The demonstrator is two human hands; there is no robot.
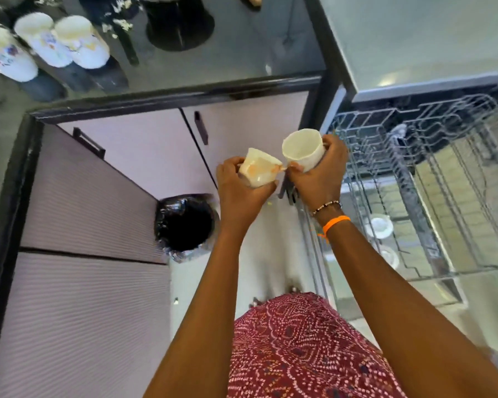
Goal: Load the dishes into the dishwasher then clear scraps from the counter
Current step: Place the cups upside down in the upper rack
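Note:
My left hand (239, 193) grips a cream cup with orange marks (258, 171), held in the air in front of the cabinets. My right hand (321, 173) grips a plain white mug (302, 149) just beside it, mouth tilted toward me. Both cups hang left of the open dishwasher, whose upper wire rack (414, 156) is pulled out at the right. Through the rack a white dish (381, 225) shows on the level below. Three floral white mugs (61, 41) stand on the dark counter (242, 53) at the upper left, with pale scraps (118, 24) scattered near them.
A bin lined with a black bag (186, 225) sits on the floor by the cabinet corner, below my left hand. A black round object (180, 24) stands on the counter. Lilac cabinet doors (144, 150) with dark handles run below the counter.

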